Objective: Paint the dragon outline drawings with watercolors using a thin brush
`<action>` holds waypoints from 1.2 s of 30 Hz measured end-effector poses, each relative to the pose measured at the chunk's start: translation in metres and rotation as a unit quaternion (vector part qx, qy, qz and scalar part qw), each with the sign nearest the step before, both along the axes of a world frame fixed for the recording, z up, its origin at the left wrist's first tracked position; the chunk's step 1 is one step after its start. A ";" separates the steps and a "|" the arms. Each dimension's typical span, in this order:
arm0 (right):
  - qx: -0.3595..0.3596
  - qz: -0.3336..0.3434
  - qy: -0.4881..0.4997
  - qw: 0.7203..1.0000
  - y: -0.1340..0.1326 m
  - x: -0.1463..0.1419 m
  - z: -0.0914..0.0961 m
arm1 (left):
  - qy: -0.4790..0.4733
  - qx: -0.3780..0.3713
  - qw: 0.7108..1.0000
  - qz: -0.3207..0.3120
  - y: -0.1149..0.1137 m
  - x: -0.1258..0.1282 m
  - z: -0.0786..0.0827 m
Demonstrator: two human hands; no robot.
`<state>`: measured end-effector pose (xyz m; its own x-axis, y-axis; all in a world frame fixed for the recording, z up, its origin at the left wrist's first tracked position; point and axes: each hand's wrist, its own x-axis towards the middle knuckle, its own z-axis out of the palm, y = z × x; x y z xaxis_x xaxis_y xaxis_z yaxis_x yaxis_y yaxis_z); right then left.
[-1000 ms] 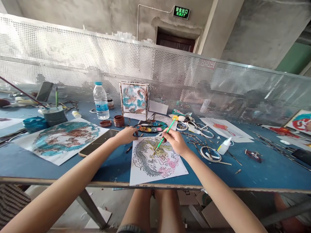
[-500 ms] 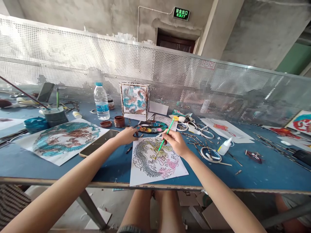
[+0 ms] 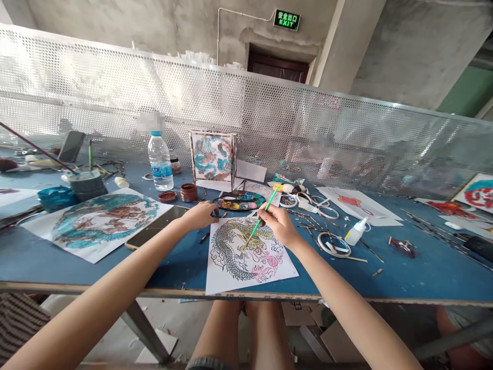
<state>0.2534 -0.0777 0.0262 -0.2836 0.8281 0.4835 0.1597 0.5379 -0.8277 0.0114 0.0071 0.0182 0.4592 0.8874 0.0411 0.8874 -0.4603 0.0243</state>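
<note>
In the head view my right hand is closed round a green paintbrush. The slanted brush has its tip on a sheet with a dragon line drawing, over the dragon's head. Yellow-green paint covers the head and part of the upper body, and the lower right has pink areas. My left hand rests by the sheet's top left corner, beside the left edge of an oval paint palette. Its fingers are bent and slightly apart, with nothing visible in them; whether they touch the palette I cannot tell.
A phone lies under my left forearm. Leftward are a painted dragon sheet, a blue paint jar and a cup. Behind stand a water bottle, brown paint jar and framed picture. A glue bottle stands right.
The brush tip has shifted slightly upward across the dragon's head, with a small move of my right hand. My left hand stays in place.
</note>
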 end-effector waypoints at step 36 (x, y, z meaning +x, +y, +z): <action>0.011 0.021 -0.045 0.999 -0.007 -0.002 0.002 | 0.005 0.010 1.000 -0.006 0.002 0.000 -0.002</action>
